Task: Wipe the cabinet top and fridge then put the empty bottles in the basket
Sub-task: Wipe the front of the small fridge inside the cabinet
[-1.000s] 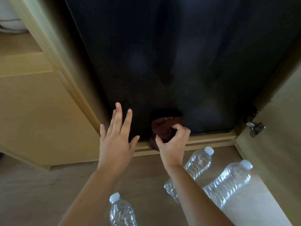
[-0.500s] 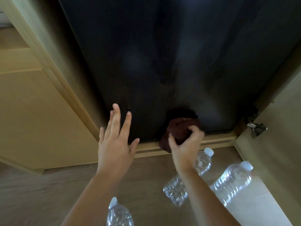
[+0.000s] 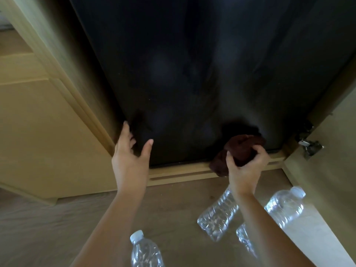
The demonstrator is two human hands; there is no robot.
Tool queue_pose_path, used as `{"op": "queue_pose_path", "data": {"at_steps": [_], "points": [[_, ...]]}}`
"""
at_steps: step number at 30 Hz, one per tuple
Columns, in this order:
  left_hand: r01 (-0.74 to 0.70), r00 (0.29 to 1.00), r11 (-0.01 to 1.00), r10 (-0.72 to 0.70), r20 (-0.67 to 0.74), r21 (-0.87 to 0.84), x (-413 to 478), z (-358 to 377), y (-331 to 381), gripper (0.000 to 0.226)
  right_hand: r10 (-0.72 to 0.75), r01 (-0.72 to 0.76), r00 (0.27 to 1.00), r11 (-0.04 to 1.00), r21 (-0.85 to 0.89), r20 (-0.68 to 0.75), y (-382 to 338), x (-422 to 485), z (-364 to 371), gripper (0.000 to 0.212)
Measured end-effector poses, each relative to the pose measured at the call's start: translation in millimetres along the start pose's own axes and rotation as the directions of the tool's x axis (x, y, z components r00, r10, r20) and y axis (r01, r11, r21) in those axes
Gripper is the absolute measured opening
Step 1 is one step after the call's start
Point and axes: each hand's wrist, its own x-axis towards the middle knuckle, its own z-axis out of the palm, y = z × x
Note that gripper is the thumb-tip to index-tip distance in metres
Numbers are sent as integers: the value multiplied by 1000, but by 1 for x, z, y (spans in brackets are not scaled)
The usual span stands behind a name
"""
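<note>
No text, brand, number or sign can be read anywhere in this view. The three clear plastic bottles (image 3: 218,214) lying and standing on the floor carry no label that shows, and their white caps are plain. The dark fridge door (image 3: 192,74) is a bare glossy face with only dim reflections on it, and the pale wooden cabinet panels (image 3: 48,141) beside it bear no marking
</note>
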Motion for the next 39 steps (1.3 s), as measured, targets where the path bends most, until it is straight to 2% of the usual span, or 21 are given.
{"op": "queue_pose_path", "data": {"at_steps": [7,14,19,21,25,30,34,39], "points": [[108,990,994,-109,-93,-14,16,1,0,49,22,-17,998,995,-96,54,-21,-36,33,85],[107,983,994,-107,-148,-4,16,2,-2,44,97,-90,993,991,-96,71,-50,-74,77,81],[99,989,994,-94,-117,44,19,-2,-2,45,100,-100,971,995,-10,219,-32,-63,55,69],[104,990,994,-102,-101,14,20,-5,-4,46,124,-129,977,992,15,174,-23,-53,41,68],[104,995,989,-104,10,-107,10,-9,-13,48,267,-265,964,961,76,-12,-11,-35,24,80],[46,995,992,-36,90,-119,-5,-28,-32,50,369,-359,922,928,96,-118,-25,-58,55,80],[3,996,991,8,87,-134,-11,-50,-46,41,489,-456,863,862,219,-129,-53,-83,93,74],[6,994,990,9,107,-138,-21,-69,-61,40,574,-555,818,806,206,-38,-76,-115,123,70]]}}
